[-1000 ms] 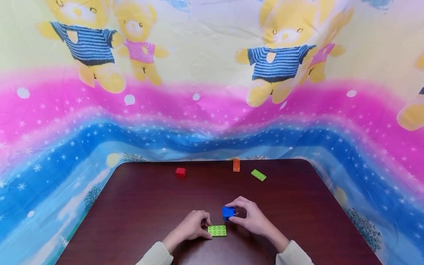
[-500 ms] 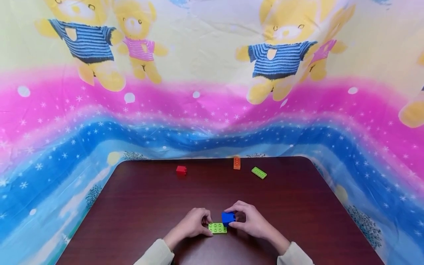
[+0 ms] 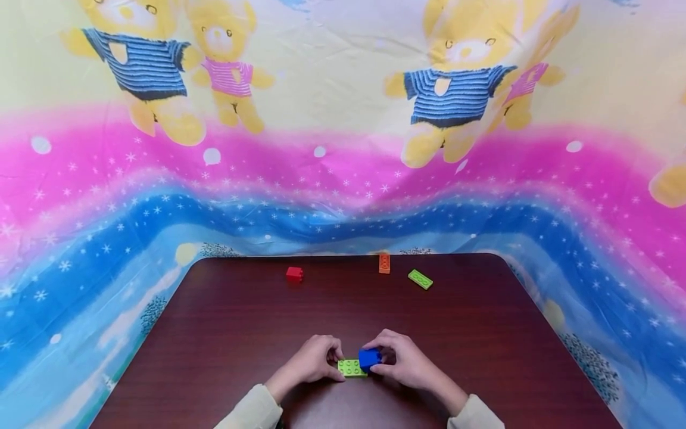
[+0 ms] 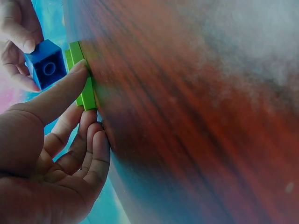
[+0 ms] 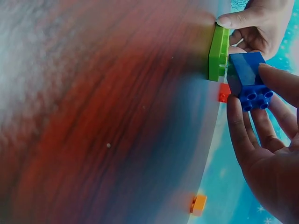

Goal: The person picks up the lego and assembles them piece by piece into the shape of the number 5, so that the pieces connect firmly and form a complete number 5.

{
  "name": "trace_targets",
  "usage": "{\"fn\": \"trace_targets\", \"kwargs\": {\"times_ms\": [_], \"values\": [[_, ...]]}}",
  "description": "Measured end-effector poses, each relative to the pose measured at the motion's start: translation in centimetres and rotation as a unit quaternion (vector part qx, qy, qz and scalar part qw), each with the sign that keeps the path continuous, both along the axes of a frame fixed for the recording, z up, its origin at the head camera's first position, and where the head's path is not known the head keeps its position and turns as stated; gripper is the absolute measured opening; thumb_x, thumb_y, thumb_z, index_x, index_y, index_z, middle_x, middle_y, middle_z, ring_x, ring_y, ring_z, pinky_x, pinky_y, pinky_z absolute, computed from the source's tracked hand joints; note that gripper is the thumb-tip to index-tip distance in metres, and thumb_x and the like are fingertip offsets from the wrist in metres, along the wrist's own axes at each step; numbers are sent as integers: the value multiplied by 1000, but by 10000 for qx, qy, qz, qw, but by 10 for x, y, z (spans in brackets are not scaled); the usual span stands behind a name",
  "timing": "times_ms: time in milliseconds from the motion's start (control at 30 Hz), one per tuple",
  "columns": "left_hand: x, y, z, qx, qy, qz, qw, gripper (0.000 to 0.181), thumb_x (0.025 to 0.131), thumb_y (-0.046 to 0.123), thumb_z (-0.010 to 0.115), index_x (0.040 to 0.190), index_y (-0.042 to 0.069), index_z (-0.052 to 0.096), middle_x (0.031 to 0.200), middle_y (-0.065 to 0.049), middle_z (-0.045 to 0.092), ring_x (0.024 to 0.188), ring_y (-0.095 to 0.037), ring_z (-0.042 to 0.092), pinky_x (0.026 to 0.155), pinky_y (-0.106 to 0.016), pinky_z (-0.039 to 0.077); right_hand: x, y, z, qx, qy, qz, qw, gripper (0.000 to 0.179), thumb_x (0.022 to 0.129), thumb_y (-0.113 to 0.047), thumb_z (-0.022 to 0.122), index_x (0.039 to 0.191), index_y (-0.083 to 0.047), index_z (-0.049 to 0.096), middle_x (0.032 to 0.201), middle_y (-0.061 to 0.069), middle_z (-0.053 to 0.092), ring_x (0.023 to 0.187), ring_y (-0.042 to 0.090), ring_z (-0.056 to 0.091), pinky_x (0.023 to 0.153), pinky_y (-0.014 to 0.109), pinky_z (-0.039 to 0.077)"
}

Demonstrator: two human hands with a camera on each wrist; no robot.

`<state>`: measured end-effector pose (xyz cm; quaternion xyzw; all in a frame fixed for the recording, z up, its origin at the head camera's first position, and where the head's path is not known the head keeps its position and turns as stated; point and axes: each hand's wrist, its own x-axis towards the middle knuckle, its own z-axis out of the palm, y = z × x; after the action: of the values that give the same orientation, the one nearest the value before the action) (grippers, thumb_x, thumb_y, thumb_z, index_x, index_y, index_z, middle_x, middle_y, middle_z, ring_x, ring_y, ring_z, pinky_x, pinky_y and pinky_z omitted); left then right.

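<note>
Blue brick (image 3: pixel 369 360) pinched in the right hand (image 3: pixel 403 362), just above the plate (image 3: pixel 348 368), hollow side facing the left hand (image 3: pixel 315 361), which grips the plate's left end on the desk (image 3: pixel 241 316). Judged best: turn hollow downward before any pressing, plate held steady.

No legible text, label, brand, number or sign in any of the three views.

Facing you: creased cloth (image 3: pixel 327 107) filling upper frame; cream at top, pink below, then blue with white snowflakes (image 3: pixel 65 266). Printed bears (image 3: pixel 140 67) upper left and upper right. Table (image 3: pixel 230 316) before you dark red-brown, glossy, far corners rounded, lower centre; pale sheen (image 3: pixel 348 411) at bottom centre.
</note>
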<state>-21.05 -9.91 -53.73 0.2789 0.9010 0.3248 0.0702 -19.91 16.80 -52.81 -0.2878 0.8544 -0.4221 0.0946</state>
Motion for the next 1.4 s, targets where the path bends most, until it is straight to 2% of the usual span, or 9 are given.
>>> {"fn": "trace_targets", "kwargs": {"times_ms": [167,400,533,767,933,1233,1400], "values": [[0,0,0,19,-67,-10,10000,33,65,18,99,81,14,70,77,7,65,70,0,56,68,-17,47,0,-1,-2,22,11,-9,10000,32,91,-20,82,121,-25,73,109,-4,64,96,10,64,82,31,61],[-2,0,1,-3,-37,14,10000,33,65,19,99,81,14,70,78,7,66,71,-1,56,68,-17,47,-3,-4,-3,108,288,14,9995,32,89,-21,83,120,-27,74,109,-7,65,96,6,63,82,25,60],[-2,0,2,40,-77,6,10000,33,66,18,99,81,13,71,78,6,67,71,-2,57,68,-17,48,-3,-2,-1,146,307,13,9994,35,89,-18,83,121,-27,74,110,-7,65,97,6,63,82,25,59],[-3,0,1,65,-30,-8,10000,32,65,18,99,81,13,71,78,6,67,71,0,57,68,-17,48,-4,0,1,174,316,-29,9993,39,88,-12,83,125,-15,71,113,-3,68,95,7,67,81,25,59],[-3,0,1,75,-20,2,10000,32,65,17,98,81,13,71,77,5,67,70,0,56,68,-17,47,-5,0,-1,224,290,-22,9993,37,87,-12,83,122,-14,71,113,-2,69,91,5,66,77,24,58],[-3,0,-1,62,-12,-24,10000,32,65,18,99,81,13,71,78,5,67,71,0,56,68,-16,47,-3,-2,-4,178,366,-3,9992,34,87,-16,84,119,-21,73,108,-6,69,89,4,64,76,25,58],[-3,-1,-1,65,-8,-48,10000,32,65,18,98,81,14,71,78,5,67,71,-1,57,68,-16,47,-2,-3,-7,-72,290,118,9995,34,88,-15,83,121,-15,74,109,-4,69,95,6,66,82,24,60]]}}
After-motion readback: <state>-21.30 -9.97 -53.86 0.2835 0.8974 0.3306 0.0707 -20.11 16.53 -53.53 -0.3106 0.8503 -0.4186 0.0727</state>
